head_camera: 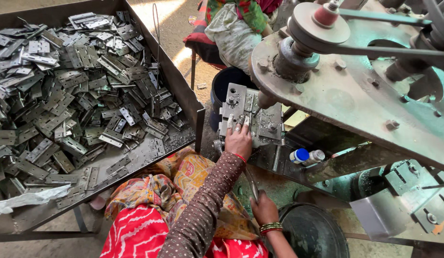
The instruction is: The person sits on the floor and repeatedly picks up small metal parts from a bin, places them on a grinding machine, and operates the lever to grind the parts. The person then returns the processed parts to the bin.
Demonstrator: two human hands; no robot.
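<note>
My left hand (238,139), in a brown dotted sleeve, rests on the grey metal die block (272,125) of a press. Its fingertips, wrapped in white tape, press flat on a metal hinge plate (250,102) that lies on the block. Lower down, my right hand (263,209), with bangles at the wrist, is closed around a thin metal rod (251,183). The rod points up toward the block. Patterned orange and red cloth (150,215) covers my lap below both arms.
A big metal tray (183,88) at the left holds several heaps of grey hinge plates (74,91). The press frame and its wheel (322,26) fill the right. A small blue-capped bottle (300,155) lies under the frame, a dark round bin (312,231) stands below, and another person (234,28) sits behind.
</note>
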